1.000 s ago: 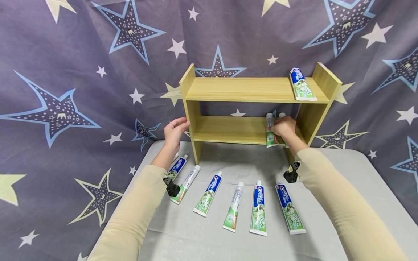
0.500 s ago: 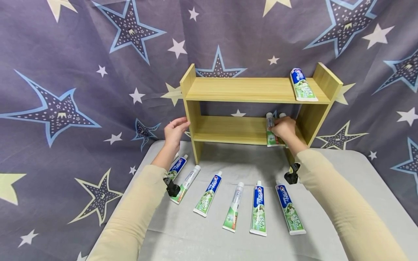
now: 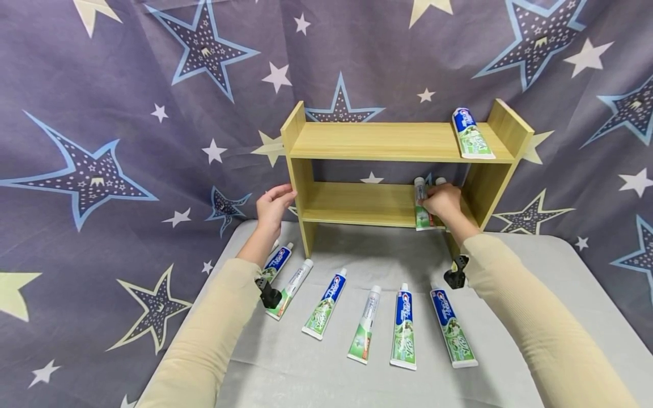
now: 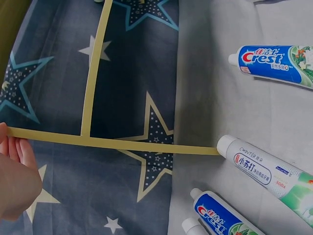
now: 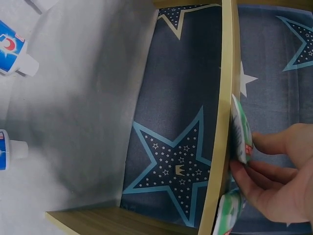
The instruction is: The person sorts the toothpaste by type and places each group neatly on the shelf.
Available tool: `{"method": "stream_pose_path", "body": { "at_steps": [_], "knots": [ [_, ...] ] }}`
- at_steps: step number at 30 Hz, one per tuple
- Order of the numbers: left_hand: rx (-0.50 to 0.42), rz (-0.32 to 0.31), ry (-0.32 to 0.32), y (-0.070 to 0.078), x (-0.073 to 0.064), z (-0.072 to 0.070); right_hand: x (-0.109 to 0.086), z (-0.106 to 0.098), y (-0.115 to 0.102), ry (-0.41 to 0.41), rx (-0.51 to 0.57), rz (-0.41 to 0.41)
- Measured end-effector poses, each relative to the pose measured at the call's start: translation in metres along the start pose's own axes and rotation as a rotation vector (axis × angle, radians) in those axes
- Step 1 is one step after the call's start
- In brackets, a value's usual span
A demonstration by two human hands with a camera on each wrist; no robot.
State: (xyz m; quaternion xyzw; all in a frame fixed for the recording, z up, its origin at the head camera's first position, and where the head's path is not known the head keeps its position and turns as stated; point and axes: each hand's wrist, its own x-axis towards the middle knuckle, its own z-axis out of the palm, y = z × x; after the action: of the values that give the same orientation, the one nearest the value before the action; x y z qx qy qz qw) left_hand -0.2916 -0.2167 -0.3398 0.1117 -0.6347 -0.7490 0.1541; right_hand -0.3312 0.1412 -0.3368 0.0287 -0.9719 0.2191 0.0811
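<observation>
Bright, even light fills the head view, seemingly from above; a soft shadow darkens the table (image 3: 306,374) below the right hand's (image 3: 444,202) grip, under the shelf (image 3: 357,203). Both wrist views look dimmer, the cloth (image 5: 183,73) beyond that grip dusky. Print on the tubes (image 4: 271,176) below the left hand (image 3: 272,208) shows crisply.

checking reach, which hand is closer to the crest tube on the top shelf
Right: the right hand is below the Crest tube, at the lower shelf; the left hand is across the rack, at its left side panel.
</observation>
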Motion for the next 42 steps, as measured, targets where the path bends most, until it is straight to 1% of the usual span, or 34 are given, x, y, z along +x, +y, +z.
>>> {"method": "stream_pose_path", "body": {
  "at_steps": [6, 8, 12, 18, 21, 27, 32, 35, 42],
  "knots": [
    [-0.003, -0.006, 0.002, 0.0, 0.0, 0.0, -0.003, -0.002, 0.001, 0.005, 0.054, 0.022],
    [-0.001, -0.007, 0.006, 0.0, 0.0, 0.0, -0.005, -0.005, 0.0, -0.004, 0.093, 0.042],
    [0.005, -0.007, 0.01, 0.0, 0.0, 0.0, -0.006, -0.01, 0.0, -0.022, 0.135, 0.056],
    [-0.003, -0.014, 0.006, 0.0, 0.0, 0.0, -0.011, -0.017, 0.004, 0.008, 0.154, 0.025],
    [-0.016, -0.012, 0.002, 0.001, -0.001, 0.0, -0.017, -0.02, 0.005, 0.01, 0.19, 0.028],
    [-0.025, -0.01, -0.001, 0.0, 0.0, 0.0, -0.036, -0.028, 0.009, -0.013, 0.222, 0.047],
    [-0.004, -0.01, 0.008, 0.001, 0.001, 0.0, -0.057, -0.029, 0.018, -0.013, 0.245, 0.031],
    [0.01, -0.011, 0.011, 0.002, 0.0, 0.0, -0.072, -0.027, 0.026, 0.007, 0.25, 0.002],
    [0.013, -0.012, 0.001, 0.001, 0.0, 0.001, -0.104, -0.02, 0.046, 0.062, 0.276, -0.019]
  ]
}}
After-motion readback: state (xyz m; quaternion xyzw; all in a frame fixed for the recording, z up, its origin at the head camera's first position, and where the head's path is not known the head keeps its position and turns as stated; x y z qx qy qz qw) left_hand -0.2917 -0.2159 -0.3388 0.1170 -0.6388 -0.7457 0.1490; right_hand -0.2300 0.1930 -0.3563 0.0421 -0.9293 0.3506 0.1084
